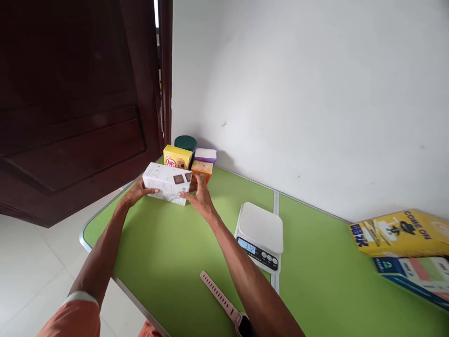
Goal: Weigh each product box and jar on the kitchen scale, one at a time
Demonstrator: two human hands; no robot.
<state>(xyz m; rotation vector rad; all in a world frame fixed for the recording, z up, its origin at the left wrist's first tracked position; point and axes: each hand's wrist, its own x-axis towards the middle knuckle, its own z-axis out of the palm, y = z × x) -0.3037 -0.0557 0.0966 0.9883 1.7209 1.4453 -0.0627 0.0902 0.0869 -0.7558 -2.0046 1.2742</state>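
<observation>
A white box (164, 177) with brown squares printed on one end is gripped between my two hands at the far left of the green table. Around its left end my left hand (135, 192) is closed, thumb on the near face. At the right end, my right hand (200, 194) holds it with thumb in front and fingers behind. Directly behind the white box stand a yellow box (177, 155) and an orange box (202, 168), both partly covered by it. Whether the white box touches the table or the yellow box, I cannot tell.
A dark green round lid (185, 142) and a purple-and-white pack (205, 155) stand near the wall. Right of my forearm sits a white kitchen scale (261, 229), display lit. A pink-strapped watch (220, 292) lies in front. Yellow (396, 234) and blue (410, 274) cartons are at right.
</observation>
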